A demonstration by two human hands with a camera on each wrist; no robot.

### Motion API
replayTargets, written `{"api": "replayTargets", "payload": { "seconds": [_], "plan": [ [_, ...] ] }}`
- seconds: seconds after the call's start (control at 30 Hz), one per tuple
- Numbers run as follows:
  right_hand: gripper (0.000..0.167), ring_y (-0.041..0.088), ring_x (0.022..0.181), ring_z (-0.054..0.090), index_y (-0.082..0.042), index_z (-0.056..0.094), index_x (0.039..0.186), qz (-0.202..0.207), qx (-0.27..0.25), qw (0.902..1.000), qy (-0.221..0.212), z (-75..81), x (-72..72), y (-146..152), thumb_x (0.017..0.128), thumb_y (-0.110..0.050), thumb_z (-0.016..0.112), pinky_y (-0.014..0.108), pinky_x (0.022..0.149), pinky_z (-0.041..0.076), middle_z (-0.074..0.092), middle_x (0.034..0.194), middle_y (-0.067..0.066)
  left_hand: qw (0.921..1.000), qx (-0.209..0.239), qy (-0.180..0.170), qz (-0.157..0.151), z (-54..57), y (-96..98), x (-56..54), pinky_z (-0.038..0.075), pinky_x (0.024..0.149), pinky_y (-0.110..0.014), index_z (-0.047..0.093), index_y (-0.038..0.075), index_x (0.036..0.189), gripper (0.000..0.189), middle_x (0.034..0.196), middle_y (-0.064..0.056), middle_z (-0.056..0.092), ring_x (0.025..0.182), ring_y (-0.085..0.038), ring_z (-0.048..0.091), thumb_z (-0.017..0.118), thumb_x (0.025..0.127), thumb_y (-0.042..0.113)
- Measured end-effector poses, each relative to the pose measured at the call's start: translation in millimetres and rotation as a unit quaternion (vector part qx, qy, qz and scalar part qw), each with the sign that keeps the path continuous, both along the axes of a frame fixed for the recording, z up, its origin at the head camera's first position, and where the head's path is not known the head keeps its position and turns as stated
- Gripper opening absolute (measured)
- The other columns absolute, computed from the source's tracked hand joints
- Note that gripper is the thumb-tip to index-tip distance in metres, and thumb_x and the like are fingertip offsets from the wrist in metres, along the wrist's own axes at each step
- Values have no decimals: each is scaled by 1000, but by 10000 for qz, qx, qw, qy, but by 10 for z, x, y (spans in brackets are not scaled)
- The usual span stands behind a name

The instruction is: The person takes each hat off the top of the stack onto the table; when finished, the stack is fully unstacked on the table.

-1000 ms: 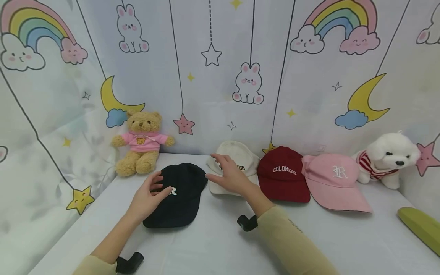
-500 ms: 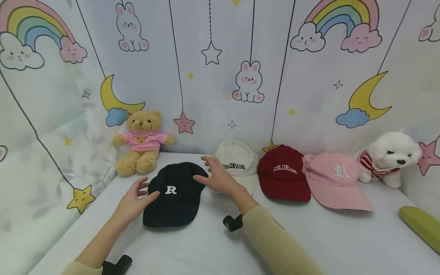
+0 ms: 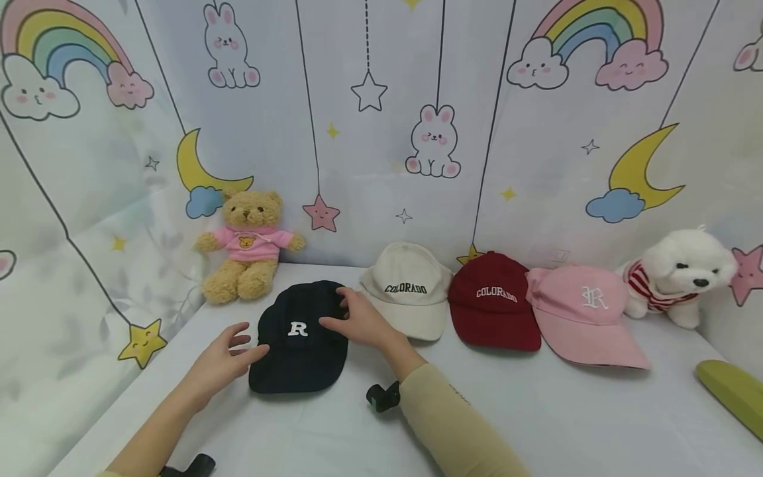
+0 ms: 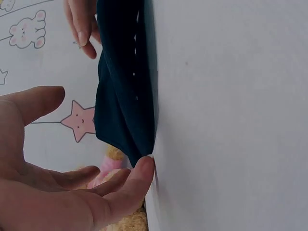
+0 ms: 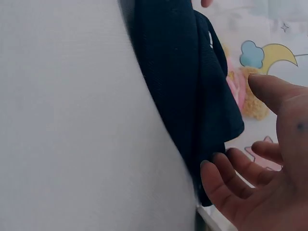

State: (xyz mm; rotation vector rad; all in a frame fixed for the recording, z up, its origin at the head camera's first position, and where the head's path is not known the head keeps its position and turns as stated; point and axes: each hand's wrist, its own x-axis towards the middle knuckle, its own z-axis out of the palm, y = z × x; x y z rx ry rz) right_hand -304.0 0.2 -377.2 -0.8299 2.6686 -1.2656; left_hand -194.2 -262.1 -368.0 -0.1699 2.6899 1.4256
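A black baseball cap point(image 3: 292, 361) with a white letter R lies on the white table, its brim toward me. My left hand point(image 3: 220, 364) is at the cap's left edge, thumb and fingers spread apart. On the opposite side my right hand point(image 3: 363, 322) overlaps the cap's right edge in the head view, its fingers also apart. In the left wrist view the fingertips point(image 4: 144, 166) are right at the side of the dark cap point(image 4: 120, 82). The right wrist view has the fingertips point(image 5: 208, 168) close against the cap's other side. Neither hand grips it.
Right of the black cap stand a cream cap point(image 3: 411, 311), a dark red cap point(image 3: 493, 318) and a pink cap point(image 3: 587, 338) in a row. A teddy bear point(image 3: 250, 245) sits behind left, a white toy dog point(image 3: 673, 278) behind right. A green object point(image 3: 730, 397) lies at the right edge.
My left hand has moved left and down, off the front of the black cap to its left edge. My right hand has come left from in front of the cream cap to the black cap.
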Motion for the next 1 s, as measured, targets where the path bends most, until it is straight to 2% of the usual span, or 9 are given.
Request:
{"api": "replayTargets", "payload": {
  "seconds": [0.17, 0.37, 0.6, 0.73, 1.0],
  "plan": [
    [71, 22, 105, 58, -1, 45, 146, -53, 231, 9997, -7, -54, -8, -47, 93, -39, 72, 38, 96, 48, 60, 123, 13, 9992, 224, -300, 105, 2, -31, -1, 52, 95, -47, 18, -7, 155, 89, 150, -36, 32, 127, -46, 51, 65, 98, 43],
    [68, 25, 112, 57, 1, 47, 144, -16, 327, 9995, -18, -64, -1, -90, 94, -39, 70, 40, 99, 46, 59, 124, 14, 9986, 353, -318, 250, 13, -33, -1, 52, 94, -46, 21, -8, 154, 85, 149, -36, 34, 120, -42, 59, 65, 99, 40],
    [58, 23, 104, 53, 2, 49, 138, 151, -381, 9991, 141, -69, 22, -95, 93, -26, 73, 38, 94, 46, 56, 118, 12, 9977, 531, -312, 294, -12, -51, 28, 53, 93, -44, 22, -11, 152, 83, 148, -37, 35, 121, -42, 58, 66, 99, 35],
    [55, 21, 102, 53, 1, 50, 137, 250, -667, 9973, 198, -43, 51, -84, 93, -23, 74, 37, 93, 46, 55, 117, 9, 9977, 509, -374, 233, -31, -70, 44, 49, 98, -47, 23, -13, 151, 83, 146, -38, 38, 120, -41, 58, 67, 98, 32],
    [57, 21, 108, 52, -6, 48, 142, 319, -709, 9969, 155, 41, 85, -71, 94, -23, 73, 37, 97, 45, 52, 125, 10, 9993, 143, -331, 64, -51, -36, 15, 42, 102, -59, 30, -15, 147, 87, 136, -32, 51, 123, -42, 54, 75, 92, 34]
  ]
}}
